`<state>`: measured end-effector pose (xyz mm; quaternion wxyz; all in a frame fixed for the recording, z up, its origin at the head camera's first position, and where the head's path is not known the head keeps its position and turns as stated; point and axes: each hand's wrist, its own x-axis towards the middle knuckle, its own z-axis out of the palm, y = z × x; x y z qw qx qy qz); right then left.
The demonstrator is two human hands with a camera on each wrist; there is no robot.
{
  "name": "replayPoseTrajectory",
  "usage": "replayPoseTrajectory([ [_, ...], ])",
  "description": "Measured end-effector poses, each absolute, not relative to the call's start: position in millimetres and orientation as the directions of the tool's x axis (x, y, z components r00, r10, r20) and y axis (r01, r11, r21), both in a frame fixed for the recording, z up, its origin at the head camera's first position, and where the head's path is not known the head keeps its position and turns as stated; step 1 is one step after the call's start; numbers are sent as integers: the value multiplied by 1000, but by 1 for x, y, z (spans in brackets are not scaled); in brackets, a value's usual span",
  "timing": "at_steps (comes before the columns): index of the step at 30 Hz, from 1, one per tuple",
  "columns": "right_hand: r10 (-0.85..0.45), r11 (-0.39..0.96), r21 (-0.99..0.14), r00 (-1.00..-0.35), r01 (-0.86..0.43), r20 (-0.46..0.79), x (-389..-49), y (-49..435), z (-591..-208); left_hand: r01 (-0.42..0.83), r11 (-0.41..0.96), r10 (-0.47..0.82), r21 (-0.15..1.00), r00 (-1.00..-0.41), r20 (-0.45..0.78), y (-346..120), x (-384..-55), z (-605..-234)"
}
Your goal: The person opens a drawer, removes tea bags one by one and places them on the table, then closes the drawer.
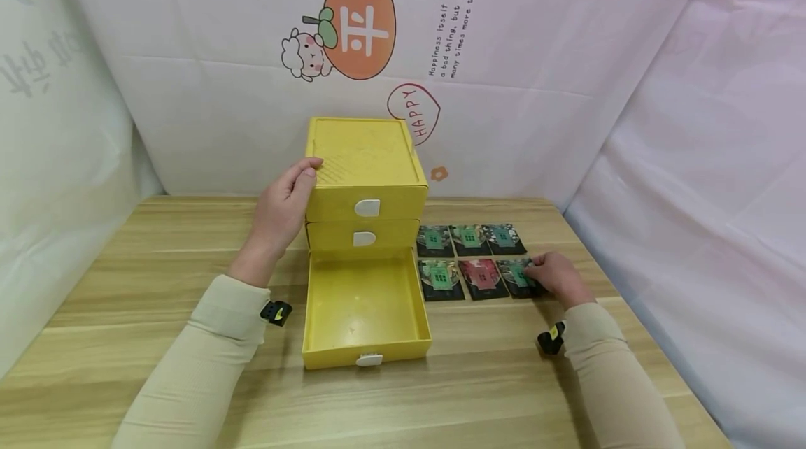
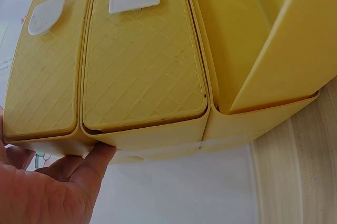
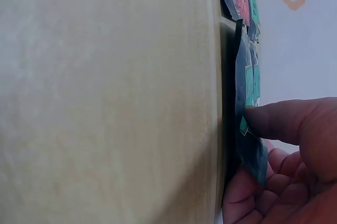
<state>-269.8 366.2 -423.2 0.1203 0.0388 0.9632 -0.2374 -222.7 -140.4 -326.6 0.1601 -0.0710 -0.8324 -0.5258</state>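
Observation:
A yellow drawer unit stands on the table, its bottom drawer pulled out with nothing inside. At the unit's upper left edge, my left hand grips the side and top; in the left wrist view its fingers lie against the side wall. To the right of the unit are two rows of small dark packets. My right hand pinches the front-right packet, with a green label, by its right edge. In the right wrist view the thumb is on the packet's face and that edge is raised off the table.
Beside the pinched packet lie a red-labelled packet and a green-labelled one. Behind them is a row with another green-labelled packet. Two closed drawers with white pulls sit above the open one. A printed cloth hangs behind the table.

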Motion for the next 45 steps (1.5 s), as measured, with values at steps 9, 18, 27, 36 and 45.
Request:
replayPoseTrajectory([
  [9, 34, 922, -365, -968, 126, -248, -268, 364, -419, 287, 422, -56, 860, -939, 340, -141, -222, -327],
  [18, 39, 931, -344, -967, 127, -251, -266, 364, -418, 286, 426, -60, 859, -938, 342, -141, -223, -328],
  [27, 31, 938, -327, -967, 117, -255, -267, 362, -418, 291, 427, -51, 856, -938, 344, -141, -222, -326],
  [36, 34, 931, -343, -967, 123, -254, -264, 363, -416, 293, 425, -53, 856, -937, 346, -140, -223, -325],
  [45, 74, 905, -395, -972, 160, -225, -259, 356, -406, 284, 424, -57, 860, -939, 338, -140, -224, -326],
])
